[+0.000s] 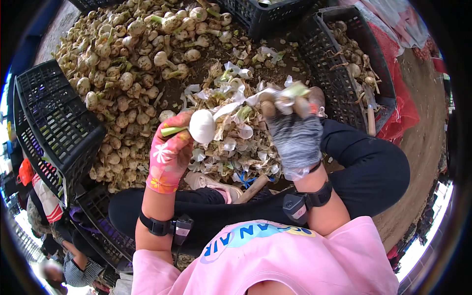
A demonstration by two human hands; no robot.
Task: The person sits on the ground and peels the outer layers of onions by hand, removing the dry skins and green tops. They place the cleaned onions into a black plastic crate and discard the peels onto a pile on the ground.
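Note:
My left hand (169, 150), in a pink floral glove, grips a clean white garlic bulb (202, 126) by its short green stem, the bulb sticking out to the right of my fingers. My right hand (295, 135), in a grey knitted glove with tan fingertips, is raised to the right of the bulb, closed on pale green and white garlic peel (291, 94), slightly blurred. Beneath both hands lies a loose heap of papery peels and scraps (231, 147). Unpeeled, soil-marked garlic bulbs (132, 73) are piled at the upper left.
Black plastic crates stand at left (59, 128), top (260, 17) and upper right (332, 59), the last holding garlic. Red mesh sacks (403, 113) lie at right. A wooden handle (253, 189) rests by my crossed legs. Another person (78, 265) sits at lower left.

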